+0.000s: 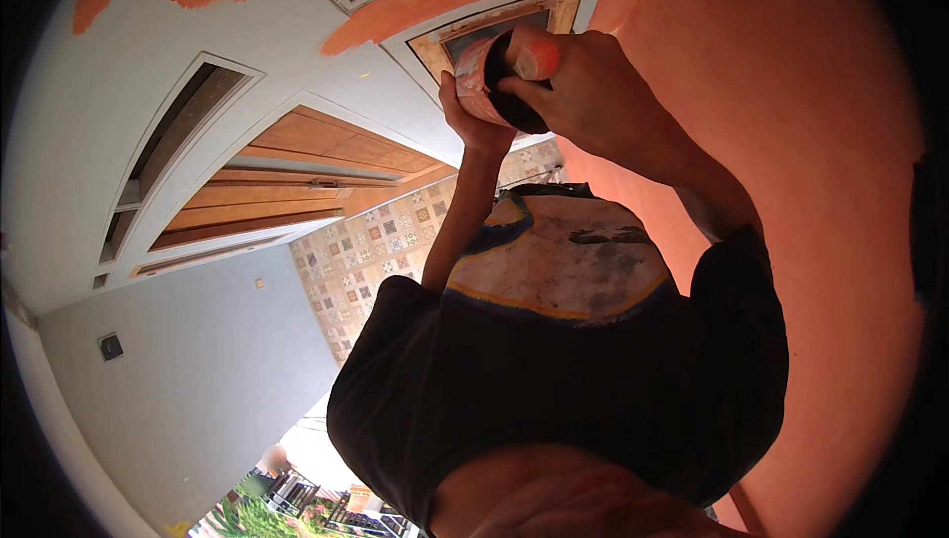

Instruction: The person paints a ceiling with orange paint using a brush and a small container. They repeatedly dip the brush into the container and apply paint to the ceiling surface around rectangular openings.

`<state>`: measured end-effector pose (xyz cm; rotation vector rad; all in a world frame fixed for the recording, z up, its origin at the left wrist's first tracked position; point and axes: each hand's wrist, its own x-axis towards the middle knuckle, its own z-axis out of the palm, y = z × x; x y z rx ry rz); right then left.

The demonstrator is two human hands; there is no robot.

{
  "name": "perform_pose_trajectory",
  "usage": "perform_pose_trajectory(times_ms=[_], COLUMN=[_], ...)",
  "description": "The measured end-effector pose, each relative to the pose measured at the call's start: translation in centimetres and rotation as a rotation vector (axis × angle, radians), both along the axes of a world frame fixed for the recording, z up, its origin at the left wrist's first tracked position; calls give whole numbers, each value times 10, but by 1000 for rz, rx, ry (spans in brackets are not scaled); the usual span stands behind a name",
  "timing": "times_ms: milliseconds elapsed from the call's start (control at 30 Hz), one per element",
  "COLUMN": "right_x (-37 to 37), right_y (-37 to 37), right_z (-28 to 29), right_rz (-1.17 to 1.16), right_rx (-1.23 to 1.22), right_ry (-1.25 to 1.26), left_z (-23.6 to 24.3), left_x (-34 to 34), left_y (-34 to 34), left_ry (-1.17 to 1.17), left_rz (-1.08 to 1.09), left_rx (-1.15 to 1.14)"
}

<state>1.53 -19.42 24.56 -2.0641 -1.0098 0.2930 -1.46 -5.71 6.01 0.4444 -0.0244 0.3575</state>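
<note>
My left hand (476, 125) is wrapped round a paint can (473, 86) from below and its left side. Pinkish-orange paint is smeared over the can's outer wall, and its dark mouth is tilted toward me. At that mouth my right hand (598, 83) grips a paintbrush (537, 60), closed round it. The blunt, orange-stained end of the handle points up at me. The bristles are hidden, so I cannot see whether they touch paint inside the can.
An orange wall (791, 192) rises close on the right. The white wall (282, 29) bears rough orange strokes beside a wood-framed window (561, 14). A wooden door (297, 167) stands left, a patterned tile floor (381, 227) lies below, and a blurred person (272, 461) is outside.
</note>
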Motion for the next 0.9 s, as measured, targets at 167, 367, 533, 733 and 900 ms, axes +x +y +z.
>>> perform_pose_trajectory(times_ms=[167, 367, 533, 733, 900], right_x=[3, 15, 24, 18, 27], right_y=[0, -7, -21, -24, -34], right_z=[-8, -6, 3, -7, -4], right_rz=[-18, -37, -106, -11, 16], right_rx=[51, 42, 240, 254, 230], right_ry=[-106, -138, -39, -428, -697], left_z=[0, 2, 3, 6, 6], left_x=[2, 12, 15, 17, 23], left_y=[1, 1, 3, -5, -9], left_ry=[-21, 43, 56, 93, -29], left_rz=[-50, -62, -84, -79, -107], left_rx=[-34, -48, 33, 18, -3])
